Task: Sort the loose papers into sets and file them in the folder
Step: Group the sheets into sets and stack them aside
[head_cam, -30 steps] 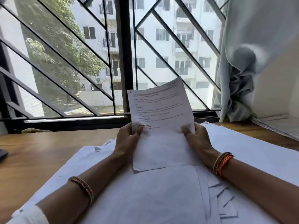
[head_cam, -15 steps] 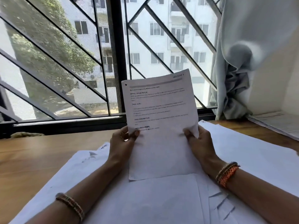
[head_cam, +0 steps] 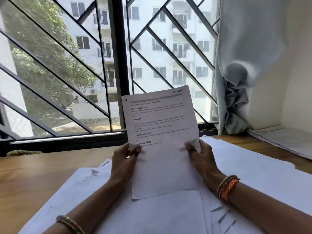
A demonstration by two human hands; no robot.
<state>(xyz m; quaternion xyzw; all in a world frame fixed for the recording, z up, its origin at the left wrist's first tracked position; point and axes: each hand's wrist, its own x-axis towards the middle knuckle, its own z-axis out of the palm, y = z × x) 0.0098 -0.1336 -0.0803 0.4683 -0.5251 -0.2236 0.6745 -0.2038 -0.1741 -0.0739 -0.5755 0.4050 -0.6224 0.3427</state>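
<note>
Over at nine o'clock the wooden table point(head_cam: 33, 179) shows bare beyond the edge of the loose papers point(head_cam: 81, 186), which spread white across the desk from there toward four o'clock. Coming inward, the left hand point(head_cam: 124, 162) grips the left edge of a printed sheet point(head_cam: 160, 135), thumb laid over the front near the "Required props" line and fingers curled behind. The sheet stands nearly upright at the centre, tilted slightly to one o'clock, its bottom edge resting on or just above the pile in front of the person. The right hand point(head_cam: 200, 157) pinches the right edge at about the same height, thumb in front. A small mark sits in the top left corner, perhaps a staple, so this may be more than one leaf; I cannot tell. To my eye the step is reading the header to decide which set it joins: the words at the top right corner look like "Section" with a number too blurred to read. Doing it well means keeping both grips light at the edges so the paper stays flat, checking that corner label, then laying it squarely on its matching stack. At three o'clock more papers point(head_cam: 287, 141) lie by the curtain point(head_cam: 239, 81); no folder is plainly visible.
</note>
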